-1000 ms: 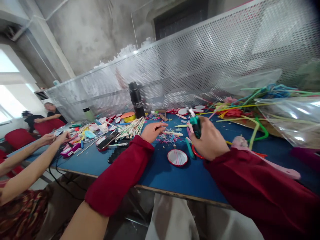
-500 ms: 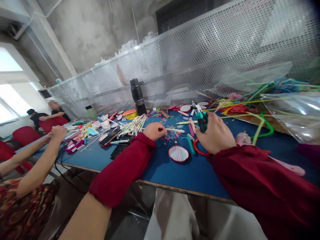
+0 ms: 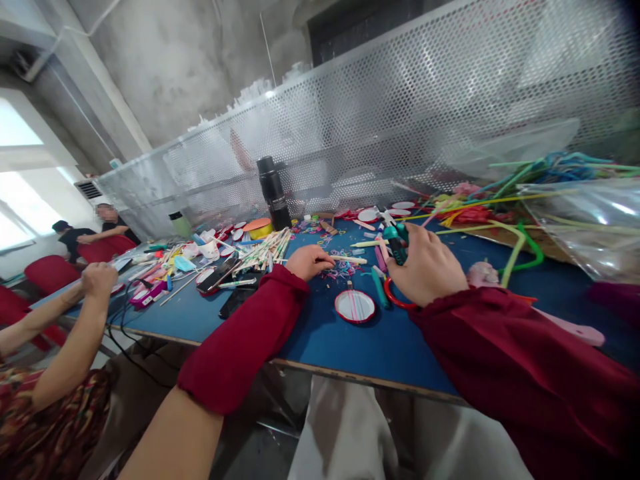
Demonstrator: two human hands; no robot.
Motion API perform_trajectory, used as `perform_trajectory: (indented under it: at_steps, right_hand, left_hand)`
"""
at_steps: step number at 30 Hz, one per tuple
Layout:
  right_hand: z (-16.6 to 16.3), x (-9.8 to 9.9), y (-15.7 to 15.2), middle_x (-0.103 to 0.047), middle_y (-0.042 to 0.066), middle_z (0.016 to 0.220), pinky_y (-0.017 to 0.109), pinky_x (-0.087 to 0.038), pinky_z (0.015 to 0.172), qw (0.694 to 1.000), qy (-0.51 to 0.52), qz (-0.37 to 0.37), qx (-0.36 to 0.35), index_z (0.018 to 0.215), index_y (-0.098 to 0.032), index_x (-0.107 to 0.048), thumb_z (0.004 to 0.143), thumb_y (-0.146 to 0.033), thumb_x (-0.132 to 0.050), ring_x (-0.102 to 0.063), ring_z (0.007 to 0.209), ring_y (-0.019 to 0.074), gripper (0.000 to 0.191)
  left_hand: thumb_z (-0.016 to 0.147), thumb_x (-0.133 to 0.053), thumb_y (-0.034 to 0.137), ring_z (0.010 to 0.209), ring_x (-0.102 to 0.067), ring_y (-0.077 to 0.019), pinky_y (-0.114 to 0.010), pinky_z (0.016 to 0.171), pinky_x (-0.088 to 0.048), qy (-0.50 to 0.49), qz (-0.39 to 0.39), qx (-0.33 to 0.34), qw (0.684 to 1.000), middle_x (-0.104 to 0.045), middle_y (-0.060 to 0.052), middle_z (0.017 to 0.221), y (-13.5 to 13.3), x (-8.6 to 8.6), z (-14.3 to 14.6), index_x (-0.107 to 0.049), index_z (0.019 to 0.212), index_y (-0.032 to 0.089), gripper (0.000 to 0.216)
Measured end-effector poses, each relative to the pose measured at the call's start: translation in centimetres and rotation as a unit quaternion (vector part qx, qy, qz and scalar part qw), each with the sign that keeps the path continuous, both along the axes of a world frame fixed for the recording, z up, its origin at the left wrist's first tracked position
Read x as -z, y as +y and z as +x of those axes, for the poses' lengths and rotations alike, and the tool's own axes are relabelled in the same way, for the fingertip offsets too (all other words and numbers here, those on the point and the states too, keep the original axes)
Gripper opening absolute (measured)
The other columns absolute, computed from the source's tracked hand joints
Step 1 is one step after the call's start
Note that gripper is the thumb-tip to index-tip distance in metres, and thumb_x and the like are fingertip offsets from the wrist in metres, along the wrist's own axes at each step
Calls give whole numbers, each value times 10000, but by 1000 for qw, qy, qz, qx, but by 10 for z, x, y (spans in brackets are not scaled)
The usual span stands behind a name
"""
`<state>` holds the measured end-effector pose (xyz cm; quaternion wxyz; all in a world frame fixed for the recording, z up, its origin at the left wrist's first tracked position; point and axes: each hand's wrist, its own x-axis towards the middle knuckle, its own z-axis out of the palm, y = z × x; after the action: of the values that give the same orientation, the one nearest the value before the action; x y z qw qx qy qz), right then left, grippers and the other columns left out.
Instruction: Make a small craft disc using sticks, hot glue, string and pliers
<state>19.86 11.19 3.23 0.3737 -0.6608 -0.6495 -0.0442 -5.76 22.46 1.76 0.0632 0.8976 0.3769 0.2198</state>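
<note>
My left hand [image 3: 309, 262] is low over a loose pile of small coloured bands [image 3: 343, 270], its fingers closed together. What they pinch, if anything, is too small to make out. A pale yellow stick [image 3: 353, 259] extends from beside its fingertips; whether they touch it I cannot tell. My right hand [image 3: 427, 267] is closed around pliers with teal-and-black handles [image 3: 396, 248], the metal jaws pointing up and away. Below it lie red-handled scissors [image 3: 397, 297] and a teal pen-like tool [image 3: 379, 287]. Between my hands is a red-rimmed white lid [image 3: 355, 307] with thin pink strips on it.
A black bottle [image 3: 274, 193] stands at the back, near a heap of paper sticks [image 3: 267, 250]. Phones [image 3: 240, 300] lie left of my arm. Coloured strips and a clear bag [image 3: 585, 227] crowd the right. A co-worker's arms [image 3: 95, 300] are at far left.
My left fingers have come closer together and flattened over the bands. My right hand still grips the pliers, shifted slightly left. The co-worker's hands have drawn back to the left.
</note>
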Motion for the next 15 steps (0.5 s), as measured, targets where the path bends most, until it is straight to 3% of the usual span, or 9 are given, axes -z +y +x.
perform_trajectory:
  at_steps: [7, 15]
  right_hand:
    - [1, 1, 2, -609, 314, 1415, 534, -470, 1151, 1000, -5, 3, 1, 1555, -5, -429, 892, -316, -579, -587, 1348, 430, 747]
    - [5, 11, 9, -628, 279, 1395, 587, -507, 1103, 999, -3, 43, -7, 1536, -77, -458, 885, -326, -585, -609, 1310, 433, 709]
  left_hand:
    - [859, -796, 181, 964, -729, -190, -302, 930, -562, 21, -37, 2, 999, -812, -43, 1039, -2, -3, -4, -867, 1039, 235, 200]
    - [841, -823, 204, 977, -717, -210, -315, 928, -545, 86, -26, -42, 995, -782, -54, 991, -9, -17, -17, -843, 944, 211, 105]
